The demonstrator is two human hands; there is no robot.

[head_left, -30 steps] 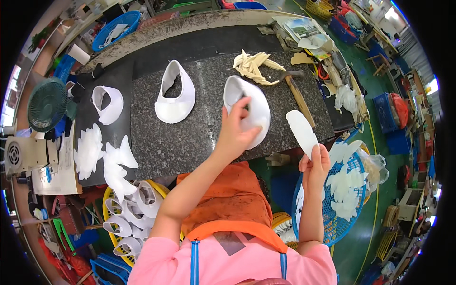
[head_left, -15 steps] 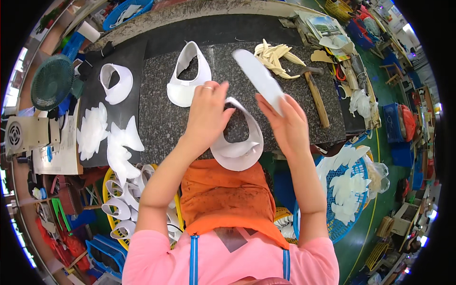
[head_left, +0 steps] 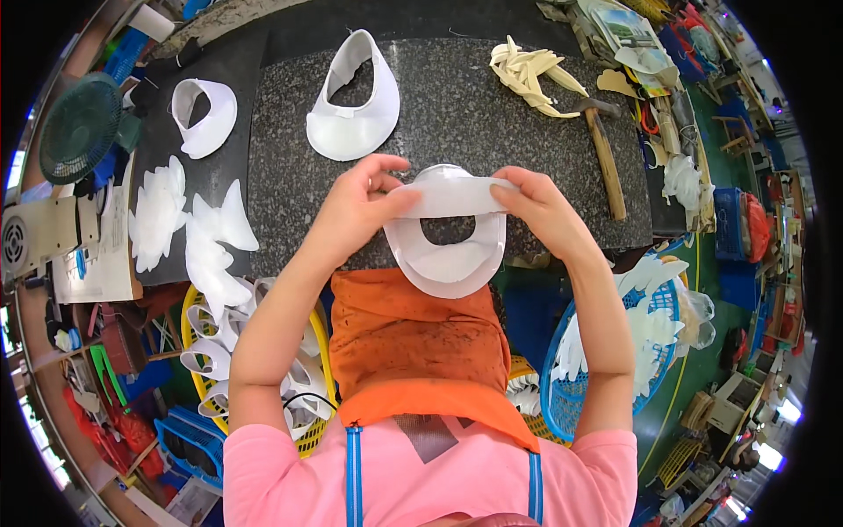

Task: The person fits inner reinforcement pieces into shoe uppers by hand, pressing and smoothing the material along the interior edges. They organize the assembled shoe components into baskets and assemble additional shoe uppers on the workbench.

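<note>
A white curved stiffener strip (head_left: 457,197) is stretched level between my two hands. My left hand (head_left: 358,206) pinches its left end, thumb in front. At the right end, the thumb and fingers of my right hand (head_left: 537,200) close on it. Under and behind the strip lies a white shoe upper (head_left: 448,275), its rounded part toward me and its opening partly covered. Whether strip and upper touch is unclear. Beyond my hands, a second white upper (head_left: 356,132) rests on the dark speckled stone slab (head_left: 457,88). Another white upper (head_left: 211,132) sits farther left.
Loose white pieces (head_left: 215,237) lie at the table's left. A hammer (head_left: 606,162) and cream-coloured strips (head_left: 531,75) are on the slab's right. Beside me stand a yellow basket (head_left: 195,307) of white uppers and a blue basket (head_left: 555,386) with white pieces. A green fan (head_left: 81,127) is far left.
The strip was in my right hand alone, tilted up; now it is level over the upper with both hands on it. My left hand has moved down to its left end.
</note>
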